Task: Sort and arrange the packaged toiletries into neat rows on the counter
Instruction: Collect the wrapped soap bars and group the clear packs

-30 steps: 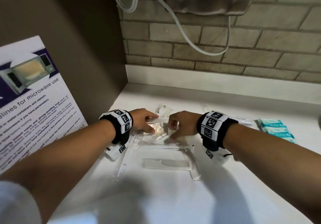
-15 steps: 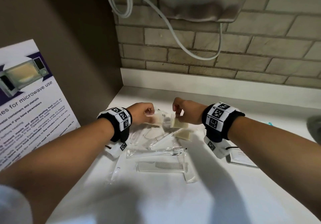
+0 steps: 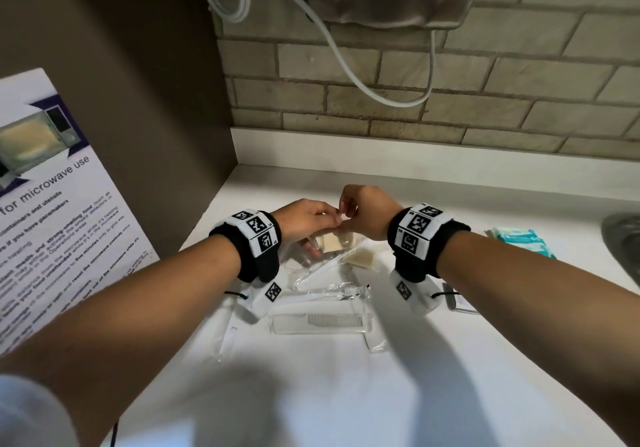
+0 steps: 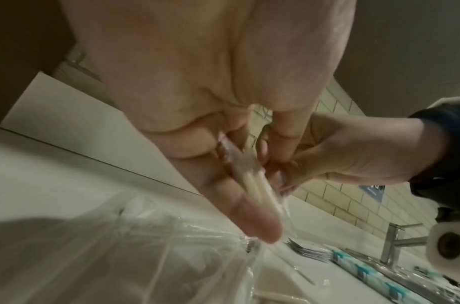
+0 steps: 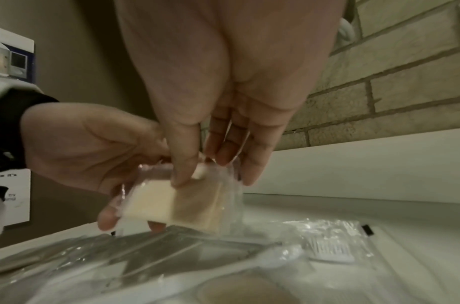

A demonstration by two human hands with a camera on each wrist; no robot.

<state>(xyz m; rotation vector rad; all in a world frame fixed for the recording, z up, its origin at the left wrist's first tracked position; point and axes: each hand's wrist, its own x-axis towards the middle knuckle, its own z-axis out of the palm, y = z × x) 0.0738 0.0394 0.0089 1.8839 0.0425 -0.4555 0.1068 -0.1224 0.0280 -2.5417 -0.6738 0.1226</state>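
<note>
Both hands meet above the white counter (image 3: pixel 311 394) at its back left. My left hand (image 3: pixel 304 221) and right hand (image 3: pixel 363 214) together pinch clear-wrapped beige soap packets (image 3: pixel 334 242), held upright just over the pile; the right wrist view shows two flat beige squares (image 5: pixel 171 203) side by side in plastic. Another beige packet (image 3: pixel 358 258) lies on the counter below. Wrapped toothbrushes (image 3: pixel 332 290) and a clear-wrapped comb (image 3: pixel 322 322) lie nearer to me.
Teal tissue packs (image 3: pixel 523 240) lie at the right, with a small dark-edged sachet (image 3: pixel 457 302) near my right wrist. A brown side wall with a microwave poster (image 3: pixel 52 204) closes the left; a brick wall (image 3: pixel 415 107) stands behind. A sink edge (image 3: pixel 623 249) shows far right.
The hands lifted soap packets out of the pile, briefly held them apart, then brought them together; now both hands pinch them side by side. The view shifted slightly.
</note>
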